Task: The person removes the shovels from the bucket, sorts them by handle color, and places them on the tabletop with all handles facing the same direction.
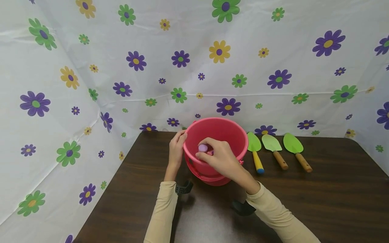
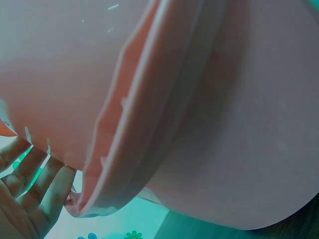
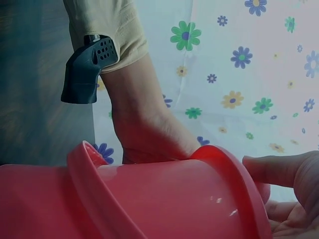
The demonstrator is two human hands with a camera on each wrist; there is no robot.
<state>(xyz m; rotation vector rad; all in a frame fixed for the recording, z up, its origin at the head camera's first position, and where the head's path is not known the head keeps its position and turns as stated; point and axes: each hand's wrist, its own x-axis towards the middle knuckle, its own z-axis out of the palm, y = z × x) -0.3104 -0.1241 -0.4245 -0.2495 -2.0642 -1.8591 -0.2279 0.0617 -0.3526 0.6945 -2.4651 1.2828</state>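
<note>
A pink bucket [image 1: 237, 135] sits nested in a second pink bucket [image 1: 217, 182], whose rim [image 2: 134, 124] shows in the left wrist view. At the upper bucket's left side rests my left hand [image 1: 177, 146], fingertips at the rim. In the left wrist view its fingers [image 2: 52, 191] lie fairly straight against the outer wall. My right hand [image 1: 220, 157] reaches over the near right rim, thumb and index finger curled round a small lilac round-ended thing [image 1: 202, 147]; its lower part is hidden. Something pink [image 1: 210, 153] shows beside it, mostly covered by the hand.
To the right of the buckets lie three green-bladed trowels: one with a yellow and blue handle [image 1: 257, 162], two with wooden handles, the middle trowel [image 1: 271, 143] and the right trowel [image 1: 293, 143]. A flower-printed sheet [image 1: 194, 84] hangs behind the dark wooden table [image 1: 334, 189].
</note>
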